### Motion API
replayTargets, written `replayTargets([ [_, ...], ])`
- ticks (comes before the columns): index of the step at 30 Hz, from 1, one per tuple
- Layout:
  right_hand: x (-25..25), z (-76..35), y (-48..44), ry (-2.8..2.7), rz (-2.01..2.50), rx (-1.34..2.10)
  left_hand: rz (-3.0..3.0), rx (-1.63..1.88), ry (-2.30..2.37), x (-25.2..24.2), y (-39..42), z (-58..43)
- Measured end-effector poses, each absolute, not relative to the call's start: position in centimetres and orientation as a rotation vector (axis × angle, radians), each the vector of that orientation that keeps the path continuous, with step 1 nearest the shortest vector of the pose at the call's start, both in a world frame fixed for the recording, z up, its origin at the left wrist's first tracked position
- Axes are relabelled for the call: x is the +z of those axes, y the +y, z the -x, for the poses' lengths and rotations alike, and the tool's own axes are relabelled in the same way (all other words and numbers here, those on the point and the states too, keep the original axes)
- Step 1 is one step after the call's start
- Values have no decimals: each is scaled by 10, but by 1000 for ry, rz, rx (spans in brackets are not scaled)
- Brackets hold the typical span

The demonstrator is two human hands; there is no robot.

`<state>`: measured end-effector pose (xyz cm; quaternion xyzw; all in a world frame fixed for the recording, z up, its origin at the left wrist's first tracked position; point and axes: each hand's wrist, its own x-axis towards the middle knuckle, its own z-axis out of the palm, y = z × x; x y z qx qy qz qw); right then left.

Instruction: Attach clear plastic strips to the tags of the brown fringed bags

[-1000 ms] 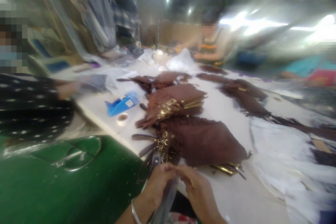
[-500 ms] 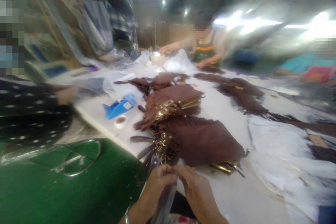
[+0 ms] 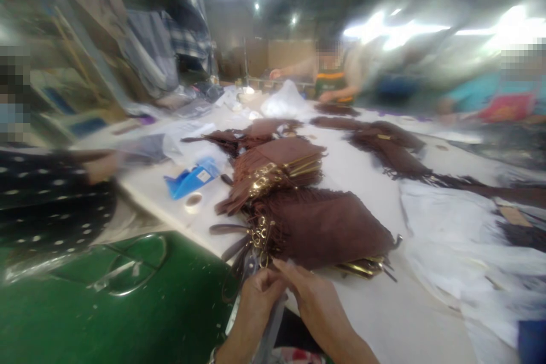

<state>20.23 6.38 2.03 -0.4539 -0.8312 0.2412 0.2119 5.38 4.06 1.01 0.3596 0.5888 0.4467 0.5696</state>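
Close together at the near table edge, both my hands pinch a clear plastic bag, which hangs down between my wrists. My left hand has its thumb and fingers pressed together on the plastic. Beside it, my right hand reaches in with bent fingers meeting the left fingertips. Just beyond lies a stack of dark brown fringed pouches with gold zips and wrist straps. Their gold clasps sit right behind my left hand. A second pile of brown pouches rests farther back.
A roll of tape and a blue packet lie left of the pouches. White cloth or plastic covers the right side. A person in a dotted sleeve works at left; others sit across the table. Green floor shows below.
The view has shifted slightly, so the table's contents sit a little farther left. My hands stay together on the plastic bag, and my right fingers have moved slightly left over the left ones.
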Motion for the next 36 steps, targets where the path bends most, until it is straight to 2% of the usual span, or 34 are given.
replayTargets([
  [8, 9, -201, 60, -2131, 1231, 751, -806, 1056, 1402, 6, 37, -53],
  [17, -19, -191, 12, -1489, 1534, 914, -819, 1022, 1424, 8, 33, -58],
  [36, -39, -177, -2, -964, 978, 1711, -654, 1167, 1401, -6, 22, -72],
])
